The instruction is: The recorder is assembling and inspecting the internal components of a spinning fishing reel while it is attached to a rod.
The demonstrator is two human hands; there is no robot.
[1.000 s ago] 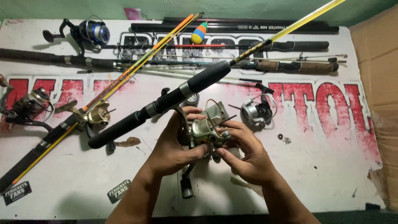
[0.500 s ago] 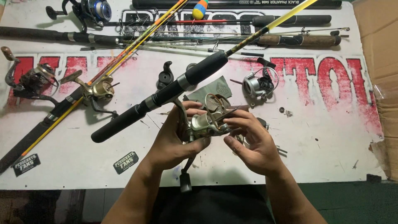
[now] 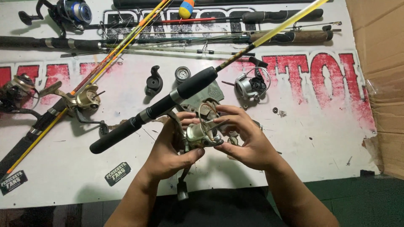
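Both my hands hold a small silver-grey spinning reel (image 3: 201, 133) above the white board. My left hand (image 3: 170, 147) wraps around the reel's body from the left, thumb underneath. My right hand (image 3: 244, 138) grips it from the right, fingertips on the wire bail and spool. The reel's crank handle with a grey knob (image 3: 182, 191) hangs down below my hands. A rod with a black foam grip (image 3: 151, 111) lies diagonally on the board just behind my hands.
On the white board (image 3: 320, 138) with red lettering lie another silver reel (image 3: 251, 85), a gold reel (image 3: 86, 97), a dark reel (image 3: 14, 90), a blue reel (image 3: 75, 10), a black part (image 3: 153, 82), a small spool (image 3: 182, 74) and several rods. Cardboard (image 3: 383, 75) stands right.
The view has shifted so the board sits higher in frame. My hands stay on the reel, with the fingers of my right hand shifted slightly on the bail.
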